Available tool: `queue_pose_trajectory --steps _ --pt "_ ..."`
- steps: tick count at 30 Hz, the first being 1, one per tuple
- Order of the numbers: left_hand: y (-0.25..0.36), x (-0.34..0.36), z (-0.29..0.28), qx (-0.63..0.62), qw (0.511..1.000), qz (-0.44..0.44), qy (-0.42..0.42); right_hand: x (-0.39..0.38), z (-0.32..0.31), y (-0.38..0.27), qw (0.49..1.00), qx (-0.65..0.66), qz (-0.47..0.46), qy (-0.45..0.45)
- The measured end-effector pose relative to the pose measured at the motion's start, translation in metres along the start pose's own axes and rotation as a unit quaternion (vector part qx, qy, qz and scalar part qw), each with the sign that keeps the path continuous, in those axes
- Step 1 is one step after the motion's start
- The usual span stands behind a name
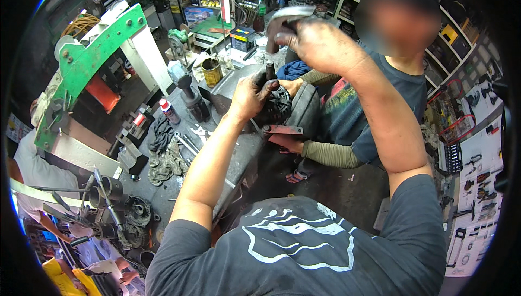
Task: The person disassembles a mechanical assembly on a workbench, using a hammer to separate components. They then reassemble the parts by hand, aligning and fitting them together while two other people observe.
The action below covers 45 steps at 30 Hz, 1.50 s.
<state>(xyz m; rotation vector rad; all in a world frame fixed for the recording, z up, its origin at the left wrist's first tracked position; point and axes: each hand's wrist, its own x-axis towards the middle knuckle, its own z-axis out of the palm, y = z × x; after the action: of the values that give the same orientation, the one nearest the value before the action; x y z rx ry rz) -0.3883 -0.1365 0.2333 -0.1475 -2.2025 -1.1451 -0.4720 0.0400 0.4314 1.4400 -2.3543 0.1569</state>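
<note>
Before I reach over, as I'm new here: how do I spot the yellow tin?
Find the green frame at left, then the dark bench to its right. The tin stands just past the upright post. It is round and open-topped, unlike the square box beyond.

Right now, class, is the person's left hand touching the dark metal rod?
Touching. The head view shows the left hand closed around the dark metal rod, whose top stands out above the thumb and fingers.
</note>
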Motion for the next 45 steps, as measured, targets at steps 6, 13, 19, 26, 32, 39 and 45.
queue_pose_trajectory --steps 6,13,19,26,32,39,45 --pt "0.002 0.0 -0.001 -0.001 1.0 0.001 -0.007 0.001 0.004 -0.002 0.994 0.027 0.019 -0.109" --pt "0.002 0.0 0.001 0.003 1.0 0.005 -0.004 -0.001 -0.009 -0.006 0.998 -0.035 -0.025 -0.043" --pt "0.0 0.0 0.001 0.01 1.0 0.014 -0.001 -0.001 -0.003 0.002 1.0 -0.012 -0.01 -0.026" --pt "0.001 0.001 0.001 0.024 1.0 -0.001 -0.008 -0.008 0.012 -0.007 0.999 -0.006 -0.029 -0.018" --pt "-0.003 0.0 0.001 0.004 1.0 0.016 -0.005 0.002 -0.011 0.003 0.987 0.015 -0.033 0.157" --pt "0.0 0.0 0.001 0.019 1.0 0.005 -0.008 -0.005 0.012 -0.007 0.999 0.015 0.006 -0.049" --pt "-0.001 0.0 0.002 0.012 1.0 0.025 -0.001 0.001 -0.005 -0.001 0.996 0.043 -0.001 0.084"
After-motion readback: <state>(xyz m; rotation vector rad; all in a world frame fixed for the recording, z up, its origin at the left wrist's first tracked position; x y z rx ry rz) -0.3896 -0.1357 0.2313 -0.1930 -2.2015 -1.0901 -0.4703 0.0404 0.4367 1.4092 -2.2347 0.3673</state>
